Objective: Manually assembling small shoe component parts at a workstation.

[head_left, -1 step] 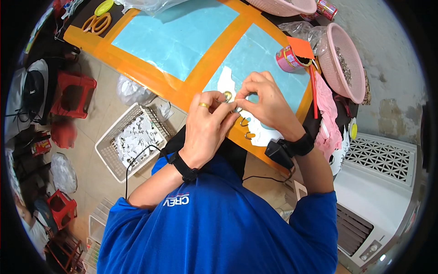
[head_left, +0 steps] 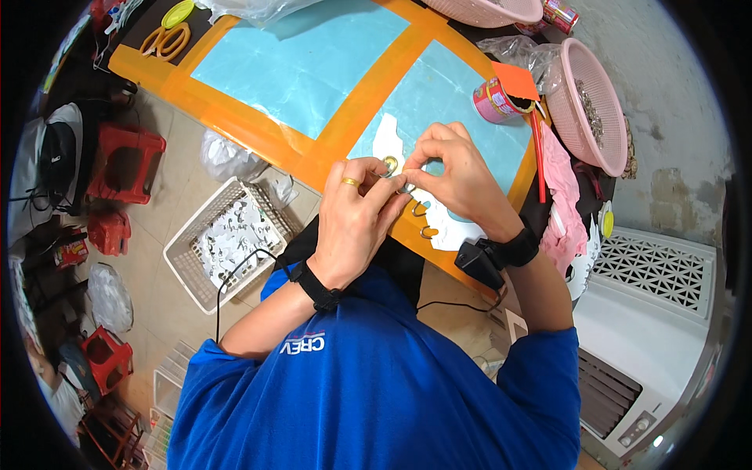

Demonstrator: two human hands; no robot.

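Observation:
A narrow white card [head_left: 450, 231] with a cut-out outline lies across the near edge of the table. Small curved metal rings [head_left: 428, 233] sit along its near side. My left hand [head_left: 352, 215] is closed on the card, with a round brass-coloured metal piece [head_left: 391, 164] by its index finger. Thumb and forefinger of my right hand [head_left: 454, 172] are pinched together at the card's middle, on what looks like another small metal ring. Both hands' fingertips nearly touch there and partly hide the card.
Blue sheets edged with orange tape cover the table [head_left: 337, 137]. To the right stand a pink can [head_left: 493, 102] and a pink basket [head_left: 576, 110] of small metal parts. Scissors [head_left: 168, 41] lie far left. Below the table's left edge, a white basket [head_left: 184, 258] holds white cards.

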